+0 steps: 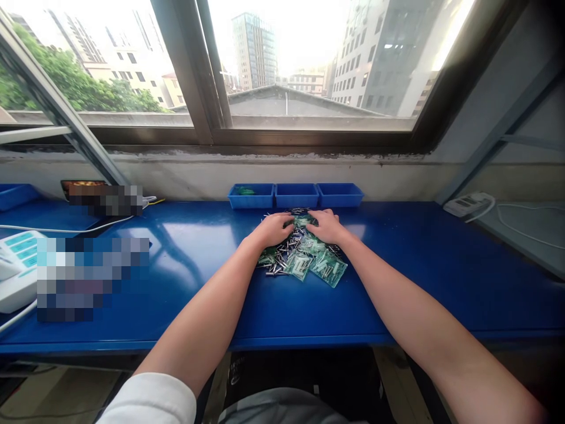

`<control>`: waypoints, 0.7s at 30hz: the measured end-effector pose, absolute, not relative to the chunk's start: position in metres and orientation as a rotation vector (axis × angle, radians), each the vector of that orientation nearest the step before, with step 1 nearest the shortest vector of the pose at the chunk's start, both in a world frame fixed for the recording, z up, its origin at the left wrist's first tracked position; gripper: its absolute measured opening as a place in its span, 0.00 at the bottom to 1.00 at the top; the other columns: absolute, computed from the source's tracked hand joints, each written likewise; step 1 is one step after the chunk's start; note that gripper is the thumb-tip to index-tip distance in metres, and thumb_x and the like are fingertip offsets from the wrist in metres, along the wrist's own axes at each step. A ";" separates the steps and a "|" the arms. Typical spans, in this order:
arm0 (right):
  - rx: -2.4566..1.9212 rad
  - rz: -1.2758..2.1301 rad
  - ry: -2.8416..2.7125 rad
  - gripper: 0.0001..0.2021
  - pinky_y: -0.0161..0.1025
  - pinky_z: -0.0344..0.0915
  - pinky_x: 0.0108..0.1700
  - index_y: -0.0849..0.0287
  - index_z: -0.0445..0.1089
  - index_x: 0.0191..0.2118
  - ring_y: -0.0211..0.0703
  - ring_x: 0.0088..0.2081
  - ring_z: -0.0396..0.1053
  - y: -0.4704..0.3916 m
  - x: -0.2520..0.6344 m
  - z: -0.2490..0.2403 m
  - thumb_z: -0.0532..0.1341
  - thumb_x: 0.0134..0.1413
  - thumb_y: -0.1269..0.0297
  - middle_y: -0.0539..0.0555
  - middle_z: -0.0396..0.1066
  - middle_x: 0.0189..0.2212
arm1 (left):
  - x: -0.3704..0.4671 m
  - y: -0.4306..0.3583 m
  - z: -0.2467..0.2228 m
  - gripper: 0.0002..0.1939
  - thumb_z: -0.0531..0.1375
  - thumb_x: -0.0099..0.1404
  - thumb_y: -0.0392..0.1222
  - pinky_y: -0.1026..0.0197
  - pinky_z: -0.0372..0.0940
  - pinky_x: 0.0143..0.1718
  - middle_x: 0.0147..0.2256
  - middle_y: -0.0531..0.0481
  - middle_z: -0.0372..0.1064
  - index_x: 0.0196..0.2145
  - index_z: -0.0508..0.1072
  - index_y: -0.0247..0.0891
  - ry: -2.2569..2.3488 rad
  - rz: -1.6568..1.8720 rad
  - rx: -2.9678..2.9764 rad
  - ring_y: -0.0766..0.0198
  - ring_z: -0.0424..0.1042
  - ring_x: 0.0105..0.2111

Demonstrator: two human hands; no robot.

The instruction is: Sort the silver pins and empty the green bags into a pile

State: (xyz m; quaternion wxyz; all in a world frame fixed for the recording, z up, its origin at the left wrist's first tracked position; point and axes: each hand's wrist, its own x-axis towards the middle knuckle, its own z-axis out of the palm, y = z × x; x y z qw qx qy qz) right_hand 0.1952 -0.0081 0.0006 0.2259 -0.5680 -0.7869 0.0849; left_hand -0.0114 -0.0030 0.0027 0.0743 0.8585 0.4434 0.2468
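A pile of small metal pins (pixel 276 270) and green-tinted clear plastic bags (pixel 329 268) lies on the blue table. Some of the bags have metal pins in them. My left hand (pixel 277 228) rests on the pile's far left side, its fingers slightly bent and apart. Opposite it, my right hand (pixel 325 226) touches the far right side, fingers also bent and spread. Between the two hands lie more bags and loose pins. Neither hand appears to grip anything, though the undersides of the fingers are hidden.
Three blue bins (pixel 296 196) stand in a row behind the pile; the left one contains something green. A white device (pixel 17 265) sits at the left, beside a blurred-out area. A power strip (pixel 468 204) lies far right. Cables cross the blue table (pixel 441 259) at the left.
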 end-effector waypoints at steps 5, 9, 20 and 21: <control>-1.363 0.275 -2.063 0.20 0.49 0.62 0.50 0.60 0.70 0.49 0.53 0.48 0.66 -0.008 0.195 0.004 0.62 0.47 0.64 0.59 0.71 0.46 | -0.011 -0.002 0.002 0.18 0.55 0.60 0.46 0.55 0.59 0.55 0.49 0.46 0.71 0.46 0.75 0.41 1.267 0.776 2.584 0.54 0.67 0.51; -1.287 0.429 -1.835 0.15 0.42 0.68 0.45 0.61 0.72 0.42 0.44 0.39 0.71 -0.004 0.197 0.003 0.61 0.46 0.69 0.57 0.74 0.38 | -0.011 -0.002 0.004 0.18 0.55 0.60 0.46 0.55 0.61 0.53 0.48 0.46 0.71 0.45 0.75 0.40 1.247 0.783 2.603 0.53 0.69 0.49; -1.106 0.740 -1.348 0.16 0.42 0.70 0.41 0.62 0.71 0.34 0.43 0.34 0.72 0.005 0.197 0.006 0.66 0.32 0.68 0.54 0.74 0.30 | -0.008 -0.009 0.014 0.21 0.58 0.58 0.51 0.54 0.62 0.51 0.47 0.44 0.71 0.45 0.75 0.39 1.272 0.950 2.445 0.52 0.69 0.48; -1.076 0.766 -1.317 0.16 0.42 0.70 0.41 0.62 0.71 0.34 0.43 0.34 0.72 0.004 0.195 0.008 0.67 0.32 0.67 0.54 0.74 0.30 | -0.007 -0.011 0.015 0.22 0.58 0.58 0.52 0.54 0.62 0.50 0.46 0.44 0.71 0.46 0.74 0.39 1.282 0.983 2.401 0.52 0.69 0.47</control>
